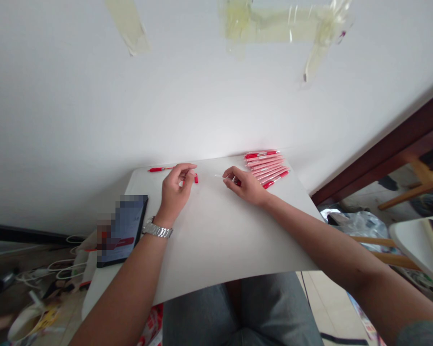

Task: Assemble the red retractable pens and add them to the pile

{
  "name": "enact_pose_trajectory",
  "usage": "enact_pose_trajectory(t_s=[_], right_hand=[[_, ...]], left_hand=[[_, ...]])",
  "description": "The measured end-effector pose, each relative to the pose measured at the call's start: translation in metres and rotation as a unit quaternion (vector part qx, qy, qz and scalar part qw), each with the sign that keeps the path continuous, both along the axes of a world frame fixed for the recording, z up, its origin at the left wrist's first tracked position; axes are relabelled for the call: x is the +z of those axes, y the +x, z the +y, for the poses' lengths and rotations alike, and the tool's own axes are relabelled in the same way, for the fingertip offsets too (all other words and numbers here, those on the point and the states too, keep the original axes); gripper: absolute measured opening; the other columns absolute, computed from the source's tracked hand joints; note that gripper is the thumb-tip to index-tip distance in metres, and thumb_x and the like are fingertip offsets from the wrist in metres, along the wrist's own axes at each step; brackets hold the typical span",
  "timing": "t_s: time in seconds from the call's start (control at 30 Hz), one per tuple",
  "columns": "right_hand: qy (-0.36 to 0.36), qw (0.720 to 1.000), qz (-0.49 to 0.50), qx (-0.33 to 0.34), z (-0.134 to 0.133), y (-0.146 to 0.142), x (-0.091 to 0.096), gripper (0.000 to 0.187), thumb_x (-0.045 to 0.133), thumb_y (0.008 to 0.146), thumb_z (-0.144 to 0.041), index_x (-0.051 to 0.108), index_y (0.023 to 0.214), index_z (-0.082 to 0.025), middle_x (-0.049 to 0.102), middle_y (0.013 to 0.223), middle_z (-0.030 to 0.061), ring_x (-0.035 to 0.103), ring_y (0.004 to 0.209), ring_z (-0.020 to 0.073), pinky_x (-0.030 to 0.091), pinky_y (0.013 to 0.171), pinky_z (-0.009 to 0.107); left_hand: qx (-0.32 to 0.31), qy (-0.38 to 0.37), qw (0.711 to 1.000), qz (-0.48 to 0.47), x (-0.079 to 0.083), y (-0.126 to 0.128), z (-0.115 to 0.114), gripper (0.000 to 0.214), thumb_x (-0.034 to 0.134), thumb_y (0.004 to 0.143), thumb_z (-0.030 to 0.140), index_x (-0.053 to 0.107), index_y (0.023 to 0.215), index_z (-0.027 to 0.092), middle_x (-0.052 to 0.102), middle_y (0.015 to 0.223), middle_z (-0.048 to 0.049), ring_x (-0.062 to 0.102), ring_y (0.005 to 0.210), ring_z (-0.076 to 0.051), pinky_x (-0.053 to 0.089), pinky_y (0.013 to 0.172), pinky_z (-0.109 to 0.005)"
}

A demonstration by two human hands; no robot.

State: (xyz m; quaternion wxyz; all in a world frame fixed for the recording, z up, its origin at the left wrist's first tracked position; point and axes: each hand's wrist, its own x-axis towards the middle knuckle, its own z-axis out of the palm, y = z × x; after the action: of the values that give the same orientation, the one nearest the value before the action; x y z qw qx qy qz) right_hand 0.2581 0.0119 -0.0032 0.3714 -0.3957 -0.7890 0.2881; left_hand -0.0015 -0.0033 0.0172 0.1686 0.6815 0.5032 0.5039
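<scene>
My left hand (176, 188) rests on the white table (216, 240), fingers curled round a small red pen part (196, 178). My right hand (242, 184) is pinched on a thin clear pen refill (220, 176) that points left. A row of several red pens (267, 166) lies just beyond my right hand at the table's far right. A single red pen (158, 169) lies at the far left edge, past my left hand. A metal watch (157, 229) sits on my left wrist.
A dark tablet (124, 228) lies at the table's left edge. Cables (54, 271) and clutter cover the floor to the left. A wooden chair (414, 187) and a plastic bag (361, 223) stand to the right. The white wall rises directly behind the table.
</scene>
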Motion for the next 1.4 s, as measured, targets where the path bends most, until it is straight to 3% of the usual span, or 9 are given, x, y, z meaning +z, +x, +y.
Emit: enact_pose_trajectory(t_s=[0.23,0.43,0.57,0.9,1.03,1.2,1.4], right_hand=[[0.006,1.000,0.000,0.003,-0.001,-0.001,0.000,0.028,0.059,0.103,-0.046,0.064,0.117,-0.022,0.075,0.101,0.0042,0.059,0.071,0.0137,0.046,0.071,0.027],[0.028,0.999,-0.020,0.041,-0.003,-0.002,0.000,0.026,0.059,0.104,-0.042,0.064,0.119,-0.022,0.074,0.099,0.0031,0.060,0.072,0.0136,0.045,0.070,0.027],[0.033,0.998,-0.019,0.052,-0.004,-0.002,0.001,0.024,0.059,0.104,-0.041,0.065,0.119,-0.022,0.074,0.100,0.0034,0.062,0.074,0.0140,0.046,0.072,0.027],[0.033,0.998,-0.048,0.026,-0.002,0.000,0.001,0.031,0.057,0.107,-0.046,0.069,0.120,-0.022,0.075,0.096,0.0046,0.065,0.077,0.0165,0.047,0.072,0.028],[0.038,0.997,-0.048,0.053,-0.002,0.000,0.003,0.029,0.054,0.109,-0.041,0.072,0.117,-0.021,0.078,0.102,0.0069,0.069,0.086,0.0189,0.050,0.078,0.030],[0.051,0.993,-0.048,0.099,-0.003,0.000,0.007,0.031,0.050,0.110,-0.038,0.074,0.120,-0.020,0.079,0.113,0.0097,0.073,0.097,0.0216,0.053,0.086,0.033],[0.076,0.988,-0.068,0.117,-0.001,0.000,0.005,0.038,0.045,0.113,-0.044,0.074,0.120,-0.021,0.079,0.112,0.0118,0.073,0.097,0.0238,0.055,0.088,0.036]], left_hand=[[-0.099,-0.044,0.994,0.002,-0.005,0.016,-0.008,0.032,0.065,0.102,0.047,0.071,0.121,0.023,0.074,0.104,-0.0062,0.072,0.095,-0.020,0.061,0.093,-0.035],[-0.143,-0.009,0.989,0.046,-0.011,0.020,-0.008,0.022,0.066,0.103,0.038,0.072,0.119,0.024,0.074,0.108,-0.0053,0.071,0.093,-0.018,0.060,0.090,-0.033],[-0.142,0.007,0.987,0.073,-0.009,0.021,-0.008,0.016,0.064,0.105,0.035,0.073,0.111,0.024,0.074,0.105,-0.0044,0.069,0.092,-0.018,0.058,0.089,-0.033],[-0.109,-0.009,0.993,0.051,-0.009,0.020,-0.009,0.021,0.063,0.105,0.042,0.072,0.112,0.024,0.076,0.109,-0.0056,0.071,0.097,-0.020,0.059,0.094,-0.036],[-0.117,-0.013,0.990,0.075,-0.006,0.020,-0.010,0.023,0.059,0.107,0.043,0.069,0.113,0.024,0.075,0.110,-0.0060,0.071,0.098,-0.021,0.058,0.094,-0.035],[-0.140,-0.011,0.975,0.175,-0.003,0.019,-0.011,0.024,0.049,0.111,0.042,0.063,0.103,0.025,0.069,0.096,-0.0029,0.063,0.085,-0.020,0.052,0.086,-0.034],[-0.154,-0.037,0.971,0.182,-0.004,0.018,-0.008,0.032,0.041,0.112,0.043,0.052,0.088,0.025,0.058,0.080,-0.0007,0.057,0.075,-0.020,0.046,0.075,-0.033]])
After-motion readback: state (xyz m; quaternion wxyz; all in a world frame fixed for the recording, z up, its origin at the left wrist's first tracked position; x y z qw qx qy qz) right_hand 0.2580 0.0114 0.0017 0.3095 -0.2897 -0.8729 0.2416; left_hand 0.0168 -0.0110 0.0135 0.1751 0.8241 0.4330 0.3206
